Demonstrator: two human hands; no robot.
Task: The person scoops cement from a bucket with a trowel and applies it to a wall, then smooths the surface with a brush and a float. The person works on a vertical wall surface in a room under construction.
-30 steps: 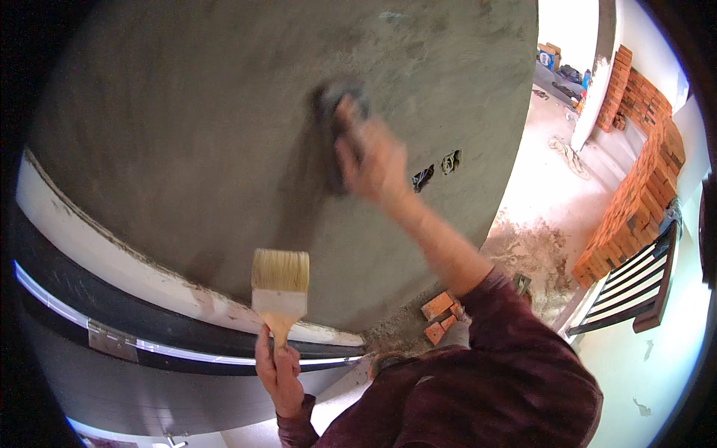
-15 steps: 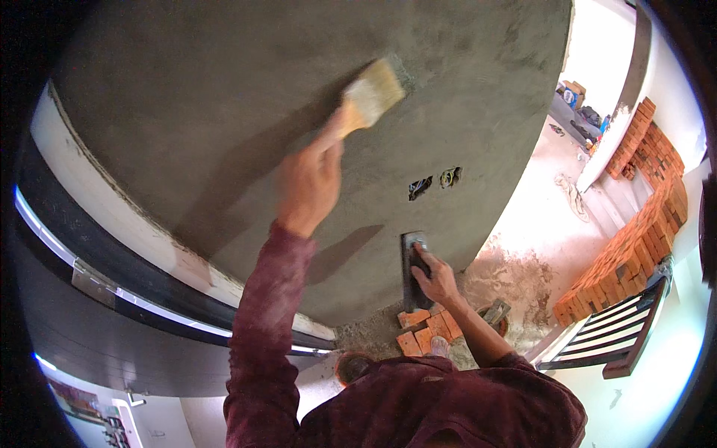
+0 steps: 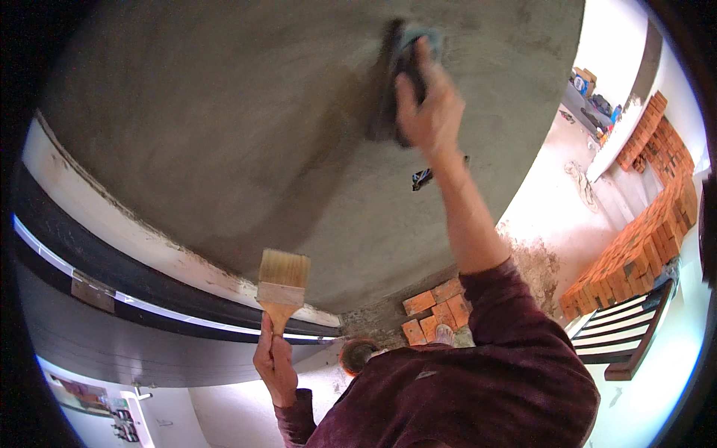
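Note:
My right hand [image 3: 435, 113] grips the handle of a dark plastering float [image 3: 390, 93], blurred by motion, high on a grey mortar-coated wall [image 3: 209, 127]. Its flat face appears to lie against the mortar. Low on the left, my left hand [image 3: 275, 366] is closed round the wooden handle of a wide flat brush [image 3: 283, 278]. The pale bristles point up and stand apart from the wall. Below the float an electrical box cut-out [image 3: 422, 179] with wires shows in the mortar; my right forearm mostly hides a second one beside it.
Loose orange bricks [image 3: 439, 308] lie on the floor at the wall's foot, by my shoe. Close by stands a round bucket [image 3: 358, 355]. A long brick stack [image 3: 635, 250] and a dark stair railing [image 3: 626, 328] are on the right. A black frame [image 3: 89, 216] borders the wall's left.
My left hand has drawn the brush down and away from the wall. My right hand has raised the float from low near the bricks to the upper wall, now covering one cut-out.

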